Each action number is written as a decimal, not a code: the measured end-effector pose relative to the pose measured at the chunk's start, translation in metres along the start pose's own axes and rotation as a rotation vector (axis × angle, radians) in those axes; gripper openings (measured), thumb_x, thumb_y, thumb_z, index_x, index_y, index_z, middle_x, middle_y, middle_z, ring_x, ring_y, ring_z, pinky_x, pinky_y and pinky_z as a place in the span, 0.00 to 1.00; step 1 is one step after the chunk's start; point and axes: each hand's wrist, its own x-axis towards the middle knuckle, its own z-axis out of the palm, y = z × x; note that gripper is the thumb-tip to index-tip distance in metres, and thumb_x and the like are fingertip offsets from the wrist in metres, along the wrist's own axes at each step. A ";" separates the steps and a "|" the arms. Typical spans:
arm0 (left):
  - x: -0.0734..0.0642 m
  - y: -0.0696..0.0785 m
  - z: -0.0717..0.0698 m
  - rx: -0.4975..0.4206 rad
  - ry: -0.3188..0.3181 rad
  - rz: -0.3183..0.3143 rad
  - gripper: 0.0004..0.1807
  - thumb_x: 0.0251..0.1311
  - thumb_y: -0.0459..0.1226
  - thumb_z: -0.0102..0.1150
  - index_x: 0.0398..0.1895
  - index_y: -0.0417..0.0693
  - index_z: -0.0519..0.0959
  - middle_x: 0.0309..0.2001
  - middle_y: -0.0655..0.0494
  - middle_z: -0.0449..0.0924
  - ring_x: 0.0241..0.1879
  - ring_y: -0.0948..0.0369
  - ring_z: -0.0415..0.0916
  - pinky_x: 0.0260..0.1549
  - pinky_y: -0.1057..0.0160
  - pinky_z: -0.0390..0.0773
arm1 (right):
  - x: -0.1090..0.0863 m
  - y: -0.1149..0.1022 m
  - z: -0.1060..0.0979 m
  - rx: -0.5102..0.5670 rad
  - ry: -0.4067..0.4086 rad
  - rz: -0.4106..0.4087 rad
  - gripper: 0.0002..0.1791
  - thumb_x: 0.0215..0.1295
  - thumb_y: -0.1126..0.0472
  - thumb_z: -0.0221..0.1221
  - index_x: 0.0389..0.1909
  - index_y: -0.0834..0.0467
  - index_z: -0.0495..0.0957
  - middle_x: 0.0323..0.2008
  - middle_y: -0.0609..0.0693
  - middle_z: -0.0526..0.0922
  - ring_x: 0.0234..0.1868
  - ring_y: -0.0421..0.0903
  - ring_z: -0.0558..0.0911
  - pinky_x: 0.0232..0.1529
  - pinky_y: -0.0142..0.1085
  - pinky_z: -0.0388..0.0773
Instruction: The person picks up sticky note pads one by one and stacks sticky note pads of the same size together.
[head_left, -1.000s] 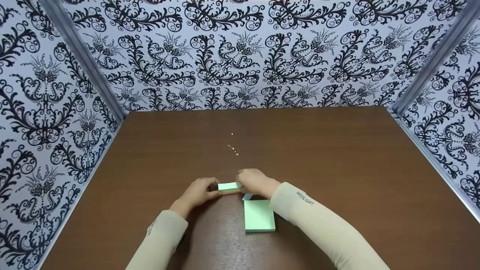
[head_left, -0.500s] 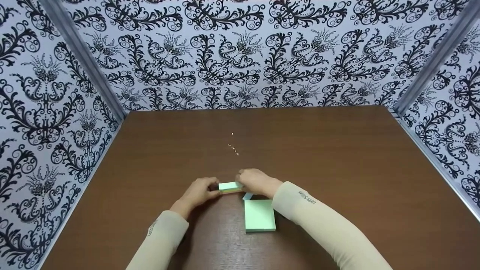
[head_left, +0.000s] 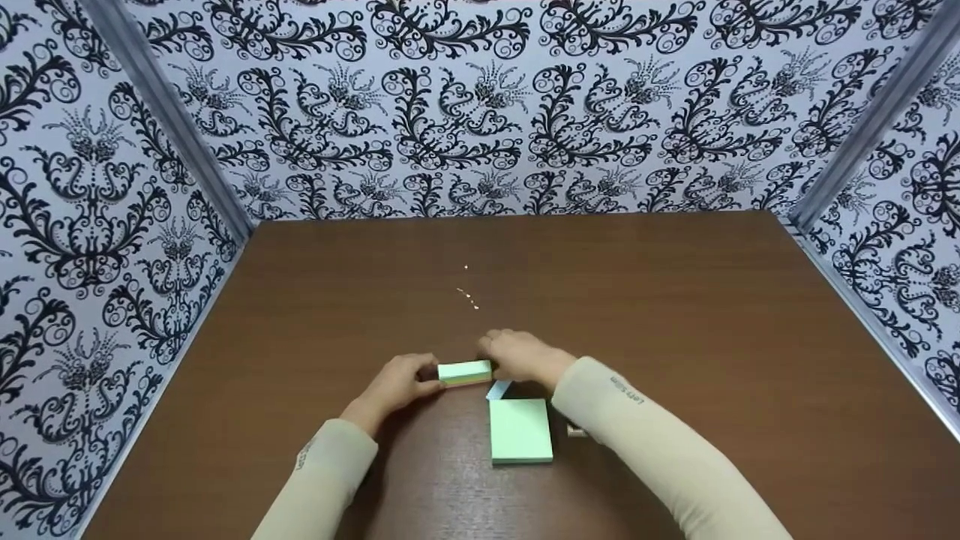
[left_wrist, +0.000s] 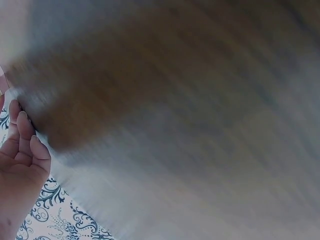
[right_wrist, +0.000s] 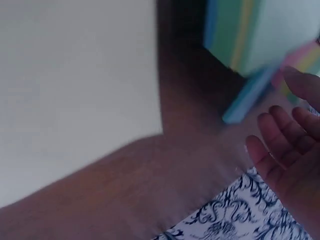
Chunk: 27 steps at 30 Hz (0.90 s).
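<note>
A narrow pad of sticky notes (head_left: 465,373), with pale green on top and yellow and pink layers below, lies on the table. My left hand (head_left: 397,386) pinches its left end between thumb and fingers. Just off its right end is my right hand (head_left: 525,356), fingers loosely bent and holding nothing that shows. A blue strip pad (head_left: 498,389) lies partly beneath that hand. In the right wrist view the blue strip (right_wrist: 252,92) and the pink end of the narrow pad (right_wrist: 295,62) appear beside the fingers. The left wrist view shows only the hand (left_wrist: 22,160), blurred table and wall.
A square light-green sticky note pad (head_left: 520,430) lies in front of the hands. A small pale object (head_left: 576,431) peeks out from under the right sleeve. Patterned walls (head_left: 480,112) enclose the brown table (head_left: 637,300) at the back and sides.
My right hand has let go of the narrow pad's right end and moved slightly right, exposing that end. The small pale object by the sleeve has come into view. My left hand stays put.
</note>
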 end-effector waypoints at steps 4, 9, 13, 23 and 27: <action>0.000 0.000 0.000 0.008 0.002 0.003 0.07 0.52 0.38 0.64 0.29 0.48 0.75 0.30 0.55 0.78 0.33 0.58 0.75 0.34 0.57 0.73 | -0.004 0.013 -0.006 0.062 -0.072 0.065 0.17 0.56 0.70 0.57 0.49 0.64 0.74 0.50 0.60 0.74 0.52 0.56 0.74 0.51 0.45 0.70; -0.001 -0.001 0.002 0.007 0.005 0.004 0.07 0.52 0.39 0.64 0.29 0.49 0.75 0.30 0.56 0.77 0.33 0.59 0.74 0.34 0.57 0.73 | -0.012 0.022 -0.004 -0.010 -0.080 -0.029 0.09 0.57 0.70 0.56 0.39 0.61 0.79 0.38 0.55 0.77 0.40 0.51 0.76 0.40 0.42 0.72; -0.001 -0.001 0.002 0.020 0.009 -0.004 0.07 0.52 0.39 0.64 0.28 0.50 0.75 0.30 0.56 0.77 0.33 0.59 0.74 0.34 0.57 0.73 | -0.016 0.022 -0.001 -0.121 -0.046 -0.130 0.10 0.57 0.69 0.57 0.40 0.60 0.80 0.43 0.55 0.78 0.42 0.51 0.77 0.42 0.40 0.73; -0.002 -0.001 0.002 0.014 0.013 0.005 0.08 0.52 0.39 0.64 0.29 0.48 0.74 0.28 0.56 0.75 0.30 0.60 0.71 0.31 0.58 0.71 | -0.024 0.031 0.002 -0.253 -0.053 -0.199 0.08 0.57 0.64 0.60 0.38 0.57 0.80 0.39 0.50 0.80 0.40 0.47 0.78 0.41 0.38 0.74; -0.002 -0.001 0.002 0.014 0.006 -0.008 0.07 0.52 0.39 0.63 0.28 0.49 0.74 0.29 0.57 0.75 0.30 0.60 0.71 0.31 0.59 0.70 | -0.026 0.038 0.002 -0.221 -0.081 -0.182 0.11 0.59 0.62 0.59 0.43 0.57 0.79 0.47 0.52 0.79 0.49 0.49 0.77 0.49 0.41 0.72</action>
